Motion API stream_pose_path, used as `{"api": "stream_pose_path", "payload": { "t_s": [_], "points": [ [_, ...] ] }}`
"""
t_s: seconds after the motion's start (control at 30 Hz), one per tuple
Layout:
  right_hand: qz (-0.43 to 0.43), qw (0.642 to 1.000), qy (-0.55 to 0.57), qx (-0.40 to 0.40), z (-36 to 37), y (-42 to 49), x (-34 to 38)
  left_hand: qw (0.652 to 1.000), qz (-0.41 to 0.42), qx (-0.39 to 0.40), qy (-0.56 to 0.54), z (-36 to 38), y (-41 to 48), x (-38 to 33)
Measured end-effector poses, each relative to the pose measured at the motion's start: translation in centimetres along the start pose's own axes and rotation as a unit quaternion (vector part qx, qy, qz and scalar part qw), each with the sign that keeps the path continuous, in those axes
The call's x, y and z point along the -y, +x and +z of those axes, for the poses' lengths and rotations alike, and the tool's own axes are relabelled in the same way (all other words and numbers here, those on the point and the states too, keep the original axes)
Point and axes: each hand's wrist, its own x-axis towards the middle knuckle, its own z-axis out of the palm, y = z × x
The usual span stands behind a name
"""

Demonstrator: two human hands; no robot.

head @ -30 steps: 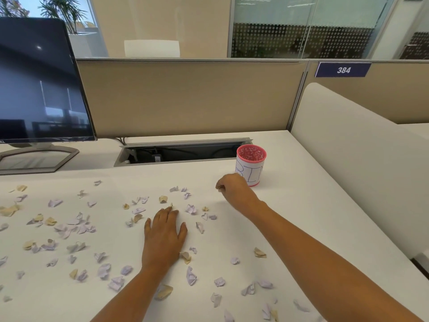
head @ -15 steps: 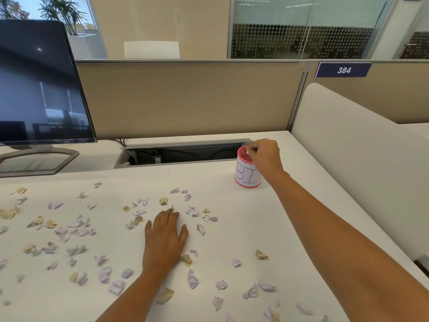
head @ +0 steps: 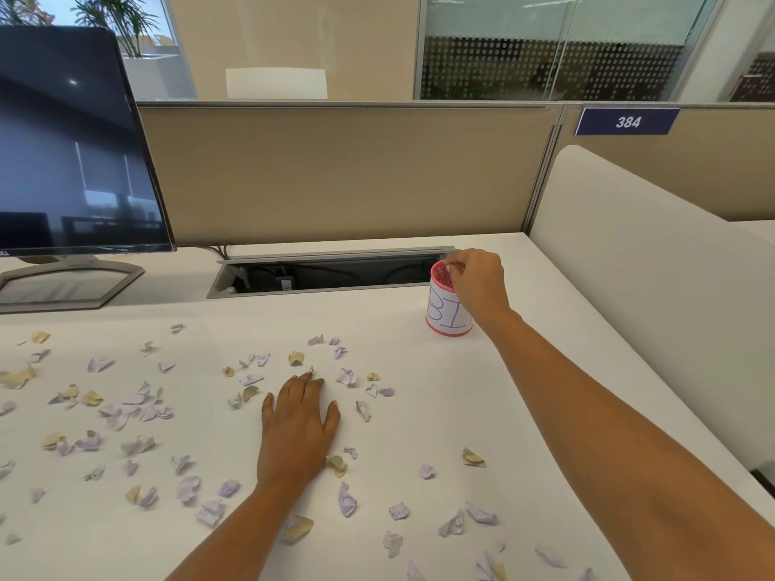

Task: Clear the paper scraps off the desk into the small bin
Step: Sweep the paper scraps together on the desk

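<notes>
The small bin (head: 446, 316) is a pink-rimmed cup with a white label, standing upright on the white desk (head: 419, 413) at the back right. My right hand (head: 478, 283) hovers over its mouth with the fingertips bunched and pointing down into it; whether a scrap sits between them is hidden. My left hand (head: 300, 425) lies flat, palm down, on the desk in the middle. Several crumpled lilac and beige paper scraps (head: 138, 406) litter the desk, most to the left, and other paper scraps (head: 451, 526) lie near the front edge.
A dark monitor (head: 71, 140) on a grey stand fills the back left. An open cable tray (head: 331, 272) runs along the back next to the bin. A beige partition (head: 344, 169) closes the rear and a white divider (head: 654, 295) the right side.
My right hand rose from the scraps in mid-desk to the bin's mouth and has stayed there for the last half second. My left hand has not moved.
</notes>
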Motion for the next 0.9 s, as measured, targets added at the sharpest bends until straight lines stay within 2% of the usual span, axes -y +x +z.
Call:
{"api": "stream_pose_path", "payload": {
  "t_s": [0.1,0.17,0.37,0.5,0.63,0.77,0.9],
  "points": [
    [-0.053,0.998,0.034,0.002,0.7,-2.0,0.4,1.000,0.001,-0.002,-0.004,0.0,0.0,0.0],
    [-0.068,0.996,0.050,0.032,1.8,-3.6,0.6,1.000,0.002,-0.001,-0.001,0.0,0.0,0.0],
    [-0.091,0.968,0.003,0.236,5.3,-8.9,0.3,1.000,0.002,0.002,-0.001,-0.2,0.0,0.0],
    [-0.107,0.943,-0.020,0.315,7.0,-11.7,0.4,1.000,0.001,0.005,-0.005,-0.2,0.0,-0.1],
    [-0.170,0.925,-0.104,0.323,7.7,-13.6,0.4,1.000,0.001,0.001,-0.004,-0.3,0.0,-0.2],
    [-0.228,0.920,-0.120,0.294,8.5,-14.9,-0.2,1.000,0.001,0.002,-0.006,-0.3,0.0,-0.2],
    [-0.251,0.920,-0.124,0.275,8.3,-15.3,-0.8,1.000,-0.002,0.001,-0.004,-0.2,0.0,-0.2]
  ]
}}
